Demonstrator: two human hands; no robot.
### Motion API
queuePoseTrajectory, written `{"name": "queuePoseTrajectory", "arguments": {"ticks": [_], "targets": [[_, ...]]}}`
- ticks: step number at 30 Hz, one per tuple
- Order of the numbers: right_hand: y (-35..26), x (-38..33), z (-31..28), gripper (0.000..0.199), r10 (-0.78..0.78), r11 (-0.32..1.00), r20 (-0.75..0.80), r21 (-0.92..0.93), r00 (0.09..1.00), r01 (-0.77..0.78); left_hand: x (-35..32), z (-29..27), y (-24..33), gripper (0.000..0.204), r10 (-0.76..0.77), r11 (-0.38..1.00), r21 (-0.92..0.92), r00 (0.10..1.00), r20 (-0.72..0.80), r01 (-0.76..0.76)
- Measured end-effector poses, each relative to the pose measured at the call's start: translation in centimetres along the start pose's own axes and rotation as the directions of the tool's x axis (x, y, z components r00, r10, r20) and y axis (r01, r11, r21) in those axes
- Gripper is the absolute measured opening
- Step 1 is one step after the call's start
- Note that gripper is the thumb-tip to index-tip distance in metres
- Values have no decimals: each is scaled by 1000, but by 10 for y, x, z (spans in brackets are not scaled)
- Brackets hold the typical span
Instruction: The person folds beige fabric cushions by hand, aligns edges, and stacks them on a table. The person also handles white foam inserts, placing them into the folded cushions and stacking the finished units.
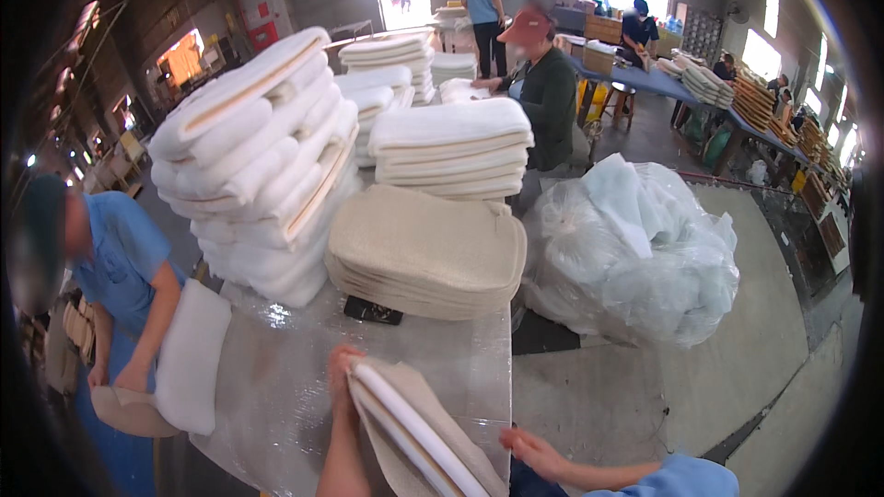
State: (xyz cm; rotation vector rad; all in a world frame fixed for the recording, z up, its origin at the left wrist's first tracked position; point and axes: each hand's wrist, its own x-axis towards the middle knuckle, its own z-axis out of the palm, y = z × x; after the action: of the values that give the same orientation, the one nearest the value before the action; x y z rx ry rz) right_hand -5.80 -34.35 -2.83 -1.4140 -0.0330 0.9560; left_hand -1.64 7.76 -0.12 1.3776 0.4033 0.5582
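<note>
A beige fabric cover (440,414) lies partly around a white foam cushion pad (414,433) at the table's near edge. The pad stands on its side, with a tan layer along its edge. My left hand (343,375) grips the far end of the cover and pad, with the fingers partly hidden behind the fabric. To the right, my right hand (532,454) hovers apart from the cover, just past the table edge. Its fingers are loosely bent and slightly apart, with nothing visible in them.
A stack of beige covers (424,244) sits ahead on the plastic-wrapped table (276,359), before tall piles of white pads (267,175). A large clear bag (635,258) stands at right. One co-worker (129,267) handles a pad at left; another (543,92) stands beyond the piles.
</note>
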Motion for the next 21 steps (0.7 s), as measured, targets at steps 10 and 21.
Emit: {"name": "queuePoseTrajectory", "arguments": {"ticks": [10,21], "targets": [[-25,40,4,63,-241,858,-349,359,906,367,-134,-80,21,32,-1,998,51,824,-566,36],[-118,173,24,69,-477,820,-287,194,831,538,-331,-79,56,81,-335,919,158,926,-175,362]]}}
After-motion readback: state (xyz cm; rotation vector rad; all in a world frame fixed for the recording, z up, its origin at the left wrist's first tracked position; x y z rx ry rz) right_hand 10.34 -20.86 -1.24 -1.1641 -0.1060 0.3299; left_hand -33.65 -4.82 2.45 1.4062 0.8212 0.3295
